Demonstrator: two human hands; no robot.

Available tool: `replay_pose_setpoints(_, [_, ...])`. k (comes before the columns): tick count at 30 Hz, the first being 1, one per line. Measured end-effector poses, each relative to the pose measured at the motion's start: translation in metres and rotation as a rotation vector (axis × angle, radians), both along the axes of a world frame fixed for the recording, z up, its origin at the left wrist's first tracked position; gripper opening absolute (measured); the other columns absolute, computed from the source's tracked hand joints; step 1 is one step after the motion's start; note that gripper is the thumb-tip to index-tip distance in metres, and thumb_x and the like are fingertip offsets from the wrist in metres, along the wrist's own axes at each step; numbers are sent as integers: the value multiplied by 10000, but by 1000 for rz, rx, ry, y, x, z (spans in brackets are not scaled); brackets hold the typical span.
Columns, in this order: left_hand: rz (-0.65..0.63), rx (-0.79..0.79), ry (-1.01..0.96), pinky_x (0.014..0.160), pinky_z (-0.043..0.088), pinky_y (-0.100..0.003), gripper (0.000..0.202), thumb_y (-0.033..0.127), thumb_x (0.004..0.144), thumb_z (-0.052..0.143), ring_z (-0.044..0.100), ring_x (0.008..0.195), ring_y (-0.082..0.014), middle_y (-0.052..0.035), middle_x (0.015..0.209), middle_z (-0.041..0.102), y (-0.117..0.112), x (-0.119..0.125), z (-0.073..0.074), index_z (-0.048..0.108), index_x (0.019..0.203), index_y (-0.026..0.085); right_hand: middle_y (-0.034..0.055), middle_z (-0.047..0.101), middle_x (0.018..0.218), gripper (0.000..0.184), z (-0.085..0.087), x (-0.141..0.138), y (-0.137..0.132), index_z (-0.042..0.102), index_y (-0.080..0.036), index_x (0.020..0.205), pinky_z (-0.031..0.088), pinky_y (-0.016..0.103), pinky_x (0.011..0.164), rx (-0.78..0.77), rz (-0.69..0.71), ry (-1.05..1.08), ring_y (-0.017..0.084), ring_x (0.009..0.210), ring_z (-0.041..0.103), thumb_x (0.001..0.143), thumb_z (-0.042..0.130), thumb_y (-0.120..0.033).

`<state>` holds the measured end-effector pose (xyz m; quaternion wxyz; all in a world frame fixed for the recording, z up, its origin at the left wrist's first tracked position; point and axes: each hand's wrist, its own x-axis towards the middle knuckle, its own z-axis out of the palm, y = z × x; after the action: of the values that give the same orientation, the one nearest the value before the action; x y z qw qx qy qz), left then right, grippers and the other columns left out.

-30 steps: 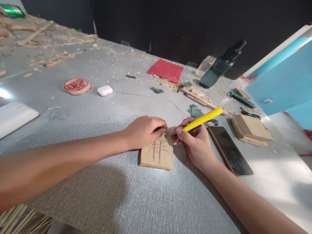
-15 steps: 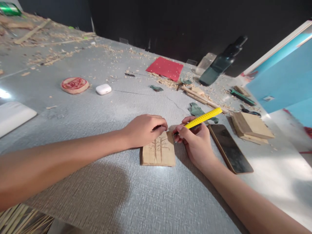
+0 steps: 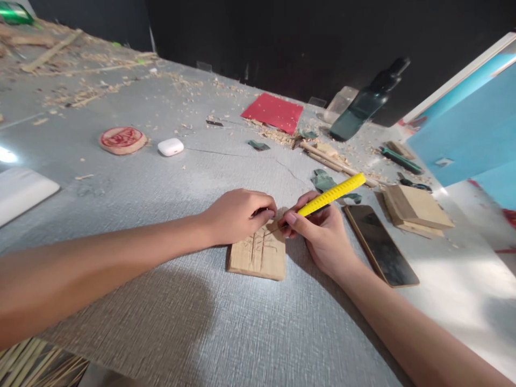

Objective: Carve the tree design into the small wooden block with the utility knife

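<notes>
Wooden block (image 3: 258,257) – left hand (image 3: 237,215) fingers pressing it, right hand (image 3: 322,236) pinching yellow knife (image 3: 332,194)

Woodcarving workshop: wood shavings (image 3: 278,137) strewn over table (image 3: 169,301).

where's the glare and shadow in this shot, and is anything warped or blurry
Head view: glare whitens the table at right and the white slab at left; forearm shadow darkens the cloth below the wood block; the bottle leans, wide-angle warped; the near forearms look soft.
</notes>
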<state>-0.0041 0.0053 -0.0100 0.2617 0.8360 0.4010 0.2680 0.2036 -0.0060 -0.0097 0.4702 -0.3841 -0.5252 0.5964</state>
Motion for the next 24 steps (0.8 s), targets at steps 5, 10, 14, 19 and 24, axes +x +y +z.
replay_pose_setpoints(5, [-4,7,-8,758,430,-291,177,218,1001,552,648,846,-154,-3,918,727,0,0,0,712,927,198,-25,701,630,316,0,-1,-2,574,-202,897,492,188,473,13,-75,-48,105,498,645,791,870,-235])
replay_pose_setpoints(10, [-24,13,-25,792,449,-300,186,195,994,536,661,897,-166,-12,968,735,2,-1,-2,719,961,202,-15,701,653,279,1,-2,-3,570,-202,896,463,197,456,-21,-197,-49,107,493,623,802,832,-209])
replay_pose_setpoints(14, [-25,17,-17,774,446,-306,189,216,998,540,658,865,-166,-15,943,735,1,0,-1,721,947,201,-17,701,658,305,2,-2,-2,561,-204,882,468,216,465,-9,-130,-49,112,497,625,789,851,-219])
replay_pose_setpoints(19, [-18,-2,-17,742,433,-300,187,225,999,545,650,832,-161,-10,912,733,-1,0,1,717,928,199,-13,724,678,329,2,-1,-3,559,-210,880,506,219,505,4,-22,-47,118,525,656,784,872,-246])
replay_pose_setpoints(24, [-30,4,-22,775,442,-299,185,215,1002,540,647,857,-157,-6,932,724,1,-1,0,712,938,195,-14,706,647,281,1,-2,-3,566,-203,854,477,199,466,3,-139,-71,107,492,629,796,840,-225])
